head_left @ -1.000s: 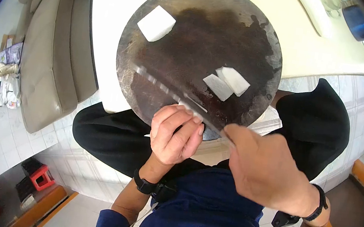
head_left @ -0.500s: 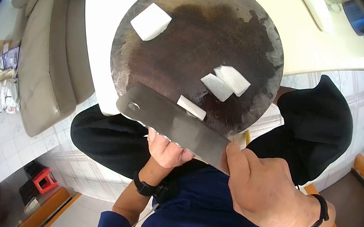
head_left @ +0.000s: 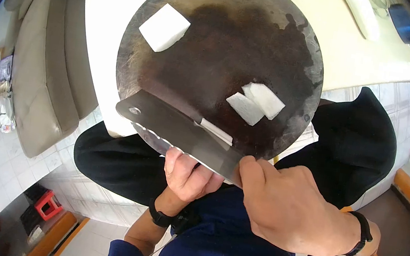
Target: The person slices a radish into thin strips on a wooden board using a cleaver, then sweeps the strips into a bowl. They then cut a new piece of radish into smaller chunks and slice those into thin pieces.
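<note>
My right hand is closed round the handle of a broad metal cleaver, whose blade slants across the near side of a round, dark chopping board. Just below the blade's near edge is my left hand, fingers curled together and their tips partly hidden by the blade. Whether it grips anything is hidden. A thin white slice lies along the blade's far edge. Two overlapping white slices rest right of the board's middle. At its far left sits a larger white block.
The board rests on a cream-coloured table. A grey sofa stands on the left, with several bags on the floor beyond it. A red stool is at lower left. My knees flank the board's near side.
The cleaver has shifted left, with my right hand moving along with it. My left hand stays curled below the blade. The view has moved slightly; the white pieces keep their places on the board.
</note>
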The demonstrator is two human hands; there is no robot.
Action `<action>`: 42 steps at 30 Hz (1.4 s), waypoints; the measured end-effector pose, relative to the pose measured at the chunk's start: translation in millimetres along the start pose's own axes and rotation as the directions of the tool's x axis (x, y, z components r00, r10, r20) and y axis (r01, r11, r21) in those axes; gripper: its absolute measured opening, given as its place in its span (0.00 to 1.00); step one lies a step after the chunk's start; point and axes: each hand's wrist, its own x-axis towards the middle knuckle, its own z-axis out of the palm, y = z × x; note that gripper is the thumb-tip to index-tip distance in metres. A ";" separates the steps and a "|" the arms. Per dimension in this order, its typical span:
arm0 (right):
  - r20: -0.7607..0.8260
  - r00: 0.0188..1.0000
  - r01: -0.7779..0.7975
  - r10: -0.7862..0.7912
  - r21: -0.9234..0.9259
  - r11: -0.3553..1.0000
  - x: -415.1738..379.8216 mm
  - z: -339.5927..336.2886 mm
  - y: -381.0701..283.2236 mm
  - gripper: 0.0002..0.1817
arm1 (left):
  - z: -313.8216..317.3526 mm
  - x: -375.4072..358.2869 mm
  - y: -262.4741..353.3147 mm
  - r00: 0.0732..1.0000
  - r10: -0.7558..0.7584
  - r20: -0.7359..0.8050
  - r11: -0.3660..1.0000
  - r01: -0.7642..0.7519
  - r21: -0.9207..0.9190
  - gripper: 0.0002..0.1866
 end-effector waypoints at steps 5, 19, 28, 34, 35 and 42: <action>-0.054 0.998 0.024 -0.025 -0.026 0.999 9.6 4.8 2.7 0.13 | 0.5 0.4 1.6 1.000 -0.018 -0.007 1.000 0.018 0.002 0.14; -0.488 0.873 0.026 0.007 0.060 0.998 3.5 16.5 38.1 0.07 | 7.3 11.9 -4.3 0.995 0.039 -0.092 0.995 -0.047 -0.086 0.12; -0.157 0.986 0.040 -0.050 -0.068 0.997 -29.2 13.6 -0.6 0.12 | 8.2 2.8 -3.8 0.993 0.031 -0.110 0.999 -0.032 -0.002 0.13; -0.166 0.986 -0.040 0.031 -0.052 0.998 -32.3 13.6 -4.2 0.14 | 5.6 -3.4 -5.3 0.998 0.015 -0.056 1.000 -0.015 0.004 0.11; -0.134 0.990 -0.055 0.044 -0.084 0.995 -33.0 13.9 -6.0 0.13 | 4.7 -5.0 -5.9 1.000 0.011 -0.028 1.000 -0.011 0.000 0.11; -0.027 0.999 -0.036 0.034 -0.094 0.995 -22.9 6.4 -4.4 0.13 | 2.5 -9.6 -7.0 1.000 0.001 -0.021 1.000 -0.001 -0.016 0.11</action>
